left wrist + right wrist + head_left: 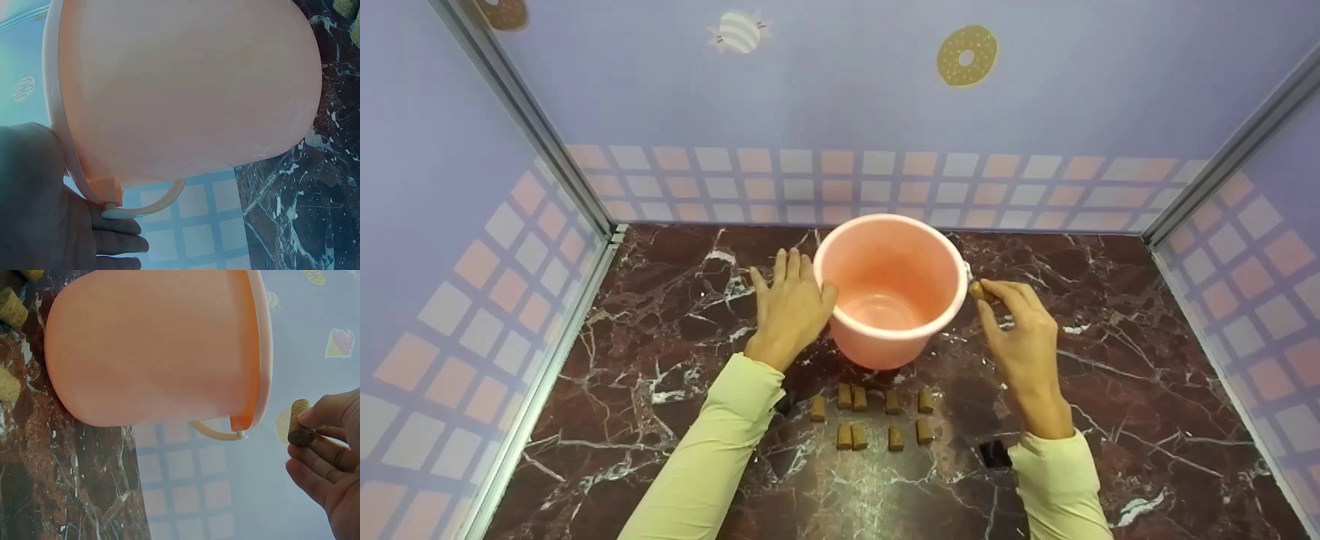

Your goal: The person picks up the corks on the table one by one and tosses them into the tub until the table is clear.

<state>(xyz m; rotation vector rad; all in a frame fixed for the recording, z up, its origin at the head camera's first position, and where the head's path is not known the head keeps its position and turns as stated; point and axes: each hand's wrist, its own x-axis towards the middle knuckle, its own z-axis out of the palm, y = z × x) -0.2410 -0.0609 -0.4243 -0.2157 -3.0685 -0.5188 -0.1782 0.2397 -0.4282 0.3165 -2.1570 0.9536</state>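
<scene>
A pink plastic bucket (877,349) stands upright in the middle of the table, its inside bare in the head view. My left hand (793,309) rests against the left side of its rim, fingers straight, thumb at the edge. In the left wrist view the palm meets the rim near the bucket's handle (152,208). My right hand (1024,334) pinches a cork (301,423) between thumb and fingers, just right of the rim and apart from it. Several more corks (859,437) stand in two loose rows in front of the bucket.
The table (660,450) is dark red marble with white veins. Pale purple walls (840,97) with a checkered band enclose it at the back and both sides. Dark bands sit at both wrists, such as the black piece (995,453) by the right sleeve.
</scene>
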